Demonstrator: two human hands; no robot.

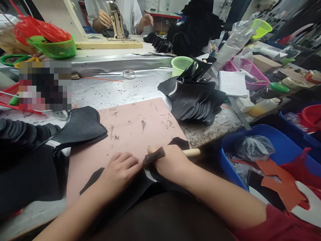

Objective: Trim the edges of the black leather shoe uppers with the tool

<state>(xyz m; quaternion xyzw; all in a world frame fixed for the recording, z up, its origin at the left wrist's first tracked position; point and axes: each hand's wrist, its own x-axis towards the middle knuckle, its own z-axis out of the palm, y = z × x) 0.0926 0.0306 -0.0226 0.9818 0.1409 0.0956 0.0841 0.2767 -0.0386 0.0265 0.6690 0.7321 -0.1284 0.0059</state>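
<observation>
My right hand (173,164) is closed around a hammer (192,152); its pale wooden handle sticks out to the right and its dark metal head lies over my thumb side. My left hand (122,170) has its fingers bent and close together on a black leather piece (136,187), near the hammer head. This piece spans both hands at the near edge of a pink board (135,120), with a light strip showing at its middle. Its lower part runs down toward my lap. The fingertips of both hands are partly hidden.
Stacked black leather pieces lie at left (80,125) and back right (198,100). A green basket (179,66), a notebook (232,83) and a metal ruler (239,112) are on the bench. A blue bin (225,160) with scraps stands at right. Opposite, a person works at a sewing machine (116,21).
</observation>
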